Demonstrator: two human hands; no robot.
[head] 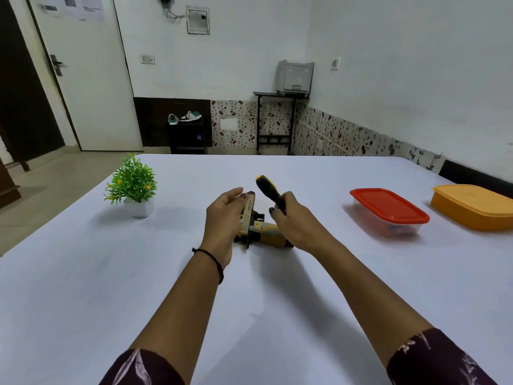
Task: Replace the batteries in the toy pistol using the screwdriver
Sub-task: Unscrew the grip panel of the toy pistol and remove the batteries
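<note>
The white table [277, 315] carries everything. Well right of the grip sit an orange box [472, 207] and, nearer, a red-lidded box [388, 211]; a potted plant [131, 184] stands off to its left. The left hand [223, 218] clasps the toy pistol [265, 234] by its slide, the pistol on the table between both hands. The right hand [298, 222] is wrapped round the screwdriver [268, 190] - handle end up.

A table [83, 287] under a pale, plain cloth fills the view. Near its middle rests a toy pistol [268, 236]. At ten o'clock from it stands a small potted plant [131, 183]. At two o'clock sits a red-lidded clear box [388, 207], with an orange box [472, 207] beyond it, near the table's edge.
</note>
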